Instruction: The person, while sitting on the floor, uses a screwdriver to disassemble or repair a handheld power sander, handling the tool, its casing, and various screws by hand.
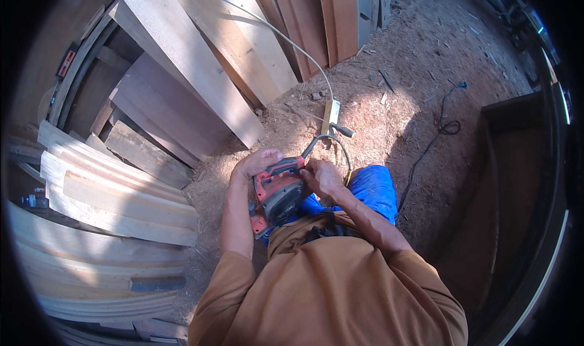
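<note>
A red and black electric planer [281, 195] rests tilted against my lap, over blue trousers [374, 191]. My left hand [263, 162] is closed at its far left end, the fingers curled over the red body. At the cord end of the handle, my right hand [323, 178] grips with bent fingers; part of its grip is hidden. A dark power cord [350, 157] leaves the planer and loops down past my right hand. Just beyond lies a pale power strip [331, 111], with a black and yellow handled tool [342, 130] lying across it.
Long planks [188, 60] lean at the far left. Stacked boards [115, 194] fill the left side. A white cable [267, 24] runs over planks to the strip. Another dark cord [426, 148] lies on the shaving-strewn ground [401, 96]. A dark wooden frame [514, 108] stands at right.
</note>
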Tool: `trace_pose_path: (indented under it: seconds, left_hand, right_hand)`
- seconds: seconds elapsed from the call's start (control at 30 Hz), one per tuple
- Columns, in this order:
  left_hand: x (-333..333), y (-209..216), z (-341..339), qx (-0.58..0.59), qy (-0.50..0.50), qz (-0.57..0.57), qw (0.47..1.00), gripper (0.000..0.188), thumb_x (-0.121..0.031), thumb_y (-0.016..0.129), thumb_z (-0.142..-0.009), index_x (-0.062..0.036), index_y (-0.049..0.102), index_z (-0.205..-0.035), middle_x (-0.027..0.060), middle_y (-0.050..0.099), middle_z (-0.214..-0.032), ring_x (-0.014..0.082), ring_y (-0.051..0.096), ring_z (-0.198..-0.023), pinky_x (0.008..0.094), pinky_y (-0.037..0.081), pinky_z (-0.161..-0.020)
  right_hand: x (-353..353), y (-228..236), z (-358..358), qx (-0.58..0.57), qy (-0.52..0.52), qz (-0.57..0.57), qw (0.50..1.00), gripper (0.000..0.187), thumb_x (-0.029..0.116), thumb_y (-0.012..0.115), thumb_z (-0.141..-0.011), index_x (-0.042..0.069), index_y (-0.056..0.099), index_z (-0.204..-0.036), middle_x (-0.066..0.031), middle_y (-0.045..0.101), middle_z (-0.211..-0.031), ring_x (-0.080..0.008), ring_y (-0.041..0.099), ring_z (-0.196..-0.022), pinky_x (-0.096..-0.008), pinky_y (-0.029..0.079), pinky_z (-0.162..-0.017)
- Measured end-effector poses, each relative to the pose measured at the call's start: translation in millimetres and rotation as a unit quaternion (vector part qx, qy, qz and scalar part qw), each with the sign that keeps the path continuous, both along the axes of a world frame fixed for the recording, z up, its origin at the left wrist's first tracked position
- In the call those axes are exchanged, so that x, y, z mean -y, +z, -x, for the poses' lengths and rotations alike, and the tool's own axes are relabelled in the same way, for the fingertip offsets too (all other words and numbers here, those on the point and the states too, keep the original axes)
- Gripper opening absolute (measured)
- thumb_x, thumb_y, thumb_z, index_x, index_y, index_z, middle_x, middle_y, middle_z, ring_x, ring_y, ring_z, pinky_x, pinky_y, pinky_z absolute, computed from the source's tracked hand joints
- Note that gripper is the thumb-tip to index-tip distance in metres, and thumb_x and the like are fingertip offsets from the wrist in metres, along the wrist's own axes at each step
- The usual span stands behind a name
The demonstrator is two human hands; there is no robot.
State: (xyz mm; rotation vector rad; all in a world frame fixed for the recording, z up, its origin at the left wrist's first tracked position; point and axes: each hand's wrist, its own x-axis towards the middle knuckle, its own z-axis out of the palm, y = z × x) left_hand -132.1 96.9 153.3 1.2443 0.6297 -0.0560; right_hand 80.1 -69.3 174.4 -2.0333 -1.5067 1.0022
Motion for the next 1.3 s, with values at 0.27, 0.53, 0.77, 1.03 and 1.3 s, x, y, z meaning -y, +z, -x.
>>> trace_pose_path:
  seconds: [0.27, 0.53, 0.77, 1.03, 1.3]
  left_hand:
    - [2.4, 0.1, -2.2, 0.001, 0.019, 0.011, 1.000, 0.036, -0.043, 0.060, -0.104, -0.0082, 0.066, -0.110, 0.0038, 0.073, -0.086, 0.0088, 0.066, -0.070, 0.0250, 0.054, -0.065]
    - [5.0, -0.2, 4.6, -0.036, 0.022, -0.030, 0.999, 0.041, -0.042, 0.053, -0.107, -0.0041, 0.069, -0.106, 0.0053, 0.073, -0.087, 0.0118, 0.067, -0.072, 0.0275, 0.055, -0.066]
    - [30.5, 20.5, -6.1, -0.028, 0.025, 0.019, 0.999, 0.036, -0.026, 0.048, -0.100, -0.0002, 0.072, -0.103, 0.0089, 0.072, -0.089, 0.0157, 0.067, -0.077, 0.0305, 0.054, -0.077]
    - [49.0, -6.4, 3.0, -0.014, 0.086, 0.043, 0.995, 0.034, -0.023, 0.048, -0.100, 0.0000, 0.071, -0.112, 0.0063, 0.071, -0.094, 0.0124, 0.065, -0.085, 0.0290, 0.052, -0.080]
    - [80.7, 28.9, 3.1, -0.011, 0.131, -0.042, 0.990, 0.046, -0.030, 0.041, -0.105, 0.0028, 0.068, -0.125, 0.0119, 0.072, -0.112, 0.0180, 0.066, -0.105, 0.0322, 0.050, -0.098]
  right_hand:
    - [2.7, 5.1, 0.6, -0.008, -0.010, -0.043, 0.999, 0.032, 0.031, 0.067, -0.091, 0.000, 0.070, -0.096, -0.0226, 0.071, -0.079, -0.0410, 0.070, -0.080, -0.0517, 0.053, -0.074]
    - [4.7, 3.7, -2.1, -0.031, 0.016, -0.055, 0.998, 0.030, 0.029, 0.067, -0.091, -0.001, 0.069, -0.096, -0.0207, 0.071, -0.079, -0.0397, 0.070, -0.080, -0.0498, 0.053, -0.074]
    - [10.7, -3.8, -12.6, -0.056, 0.008, 0.000, 0.998, 0.030, 0.032, 0.065, -0.090, 0.004, 0.072, -0.100, -0.0223, 0.072, -0.090, -0.0415, 0.070, -0.092, -0.0527, 0.053, -0.082]
    - [22.9, 20.7, 4.6, -0.037, 0.064, 0.018, 0.997, 0.036, 0.036, 0.065, -0.094, 0.004, 0.066, -0.112, -0.0211, 0.073, -0.096, -0.0409, 0.070, -0.096, -0.0513, 0.053, -0.085]
    - [25.9, 44.2, 39.0, -0.169, 0.000, -0.023, 0.985, 0.035, 0.026, 0.075, -0.090, -0.001, 0.055, -0.099, -0.0183, 0.067, -0.087, -0.0361, 0.068, -0.087, -0.0446, 0.052, -0.078]
